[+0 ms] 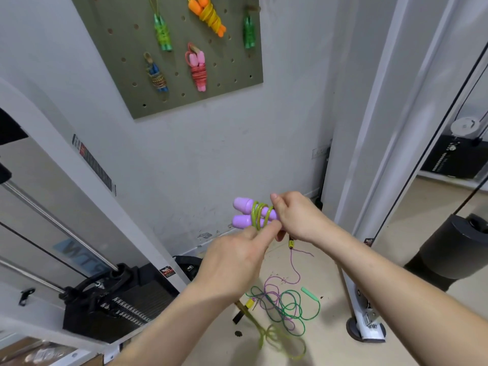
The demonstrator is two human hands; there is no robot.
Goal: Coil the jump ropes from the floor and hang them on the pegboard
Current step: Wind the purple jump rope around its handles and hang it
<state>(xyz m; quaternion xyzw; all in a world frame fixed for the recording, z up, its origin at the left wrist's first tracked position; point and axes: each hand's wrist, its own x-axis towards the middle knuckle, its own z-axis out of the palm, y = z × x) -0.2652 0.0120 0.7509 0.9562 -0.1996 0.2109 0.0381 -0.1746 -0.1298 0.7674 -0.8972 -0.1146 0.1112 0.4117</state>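
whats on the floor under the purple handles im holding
A tangle of thin green cord and thin purple cord with a mint green handle, plus slack yellow-green cord. The left forearm covers the pile's left edge.

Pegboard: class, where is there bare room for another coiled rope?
Bare holes lie on the pegboard right of the pink bundle, below the dark green bundle, and along the bottom edge under the blue bundle. The top row around the orange bundle is crowded.
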